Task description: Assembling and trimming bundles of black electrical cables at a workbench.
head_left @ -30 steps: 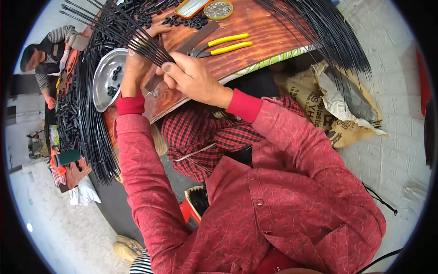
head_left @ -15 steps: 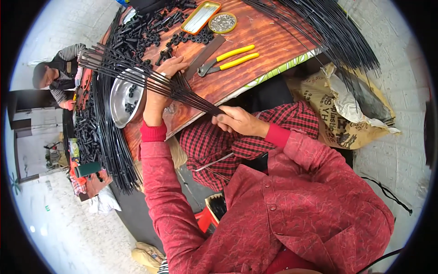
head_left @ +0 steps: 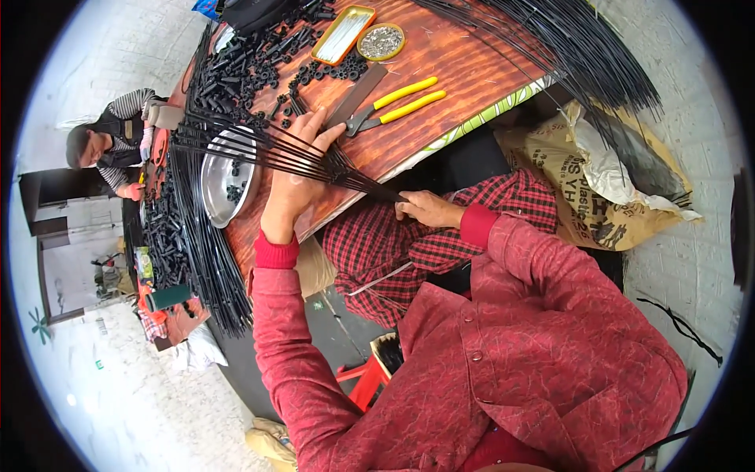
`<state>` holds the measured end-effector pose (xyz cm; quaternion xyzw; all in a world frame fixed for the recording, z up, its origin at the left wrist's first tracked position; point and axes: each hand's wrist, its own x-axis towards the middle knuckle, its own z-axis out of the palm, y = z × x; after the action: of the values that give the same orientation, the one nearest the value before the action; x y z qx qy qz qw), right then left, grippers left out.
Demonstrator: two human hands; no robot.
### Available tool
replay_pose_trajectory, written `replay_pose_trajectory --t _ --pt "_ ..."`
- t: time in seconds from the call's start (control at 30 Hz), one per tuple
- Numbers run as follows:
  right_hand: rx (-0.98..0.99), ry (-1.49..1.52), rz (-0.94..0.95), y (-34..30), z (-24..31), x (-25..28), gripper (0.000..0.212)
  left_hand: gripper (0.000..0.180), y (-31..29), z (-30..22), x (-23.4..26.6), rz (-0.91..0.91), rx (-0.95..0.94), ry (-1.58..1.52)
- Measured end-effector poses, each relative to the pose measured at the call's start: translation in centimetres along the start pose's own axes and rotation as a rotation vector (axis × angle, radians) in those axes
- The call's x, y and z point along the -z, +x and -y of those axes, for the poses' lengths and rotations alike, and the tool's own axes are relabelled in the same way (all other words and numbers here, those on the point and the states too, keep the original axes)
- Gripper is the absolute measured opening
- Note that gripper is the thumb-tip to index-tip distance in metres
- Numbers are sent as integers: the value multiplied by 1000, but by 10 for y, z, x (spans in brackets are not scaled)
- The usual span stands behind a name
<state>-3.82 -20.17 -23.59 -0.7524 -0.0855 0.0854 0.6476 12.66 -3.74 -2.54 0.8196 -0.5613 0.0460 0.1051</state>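
Observation:
A bundle of thin black rods, which look like umbrella ribs [head_left: 355,179], slants over the near table edge; they bunch at the right and fan out leftward. My right hand [head_left: 431,210] is closed round the bunched end. Beneath the fanned part lies my left hand [head_left: 297,187], its fingers stretched out and apart, with the rods crossing over its palm. Yellow-handled pincers [head_left: 397,105] and a flat dark bar [head_left: 355,94] rest just beyond my left fingertips. A steel bowl [head_left: 211,187] with a few black parts stands left of that hand, partly behind the rods.
Black plastic parts [head_left: 224,90] are heaped at the far left. Beyond the bar sit a yellow tray [head_left: 344,35] of pins and a round dish [head_left: 381,42]. Long rods [head_left: 582,51] overhang at right above a paper sack [head_left: 550,157]. Another person [head_left: 110,141] works at the far left.
Both hands have shifted slightly right and toward me with the rods. My left fingers now spread wider, close to the dark bar. The view has turned a little.

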Motion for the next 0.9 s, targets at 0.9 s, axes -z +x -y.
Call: replay_pose_trajectory --t 0.9 --pt "-158 -638 16 15 21 35 46 66 -26 -36 -37 -153 122 -80"
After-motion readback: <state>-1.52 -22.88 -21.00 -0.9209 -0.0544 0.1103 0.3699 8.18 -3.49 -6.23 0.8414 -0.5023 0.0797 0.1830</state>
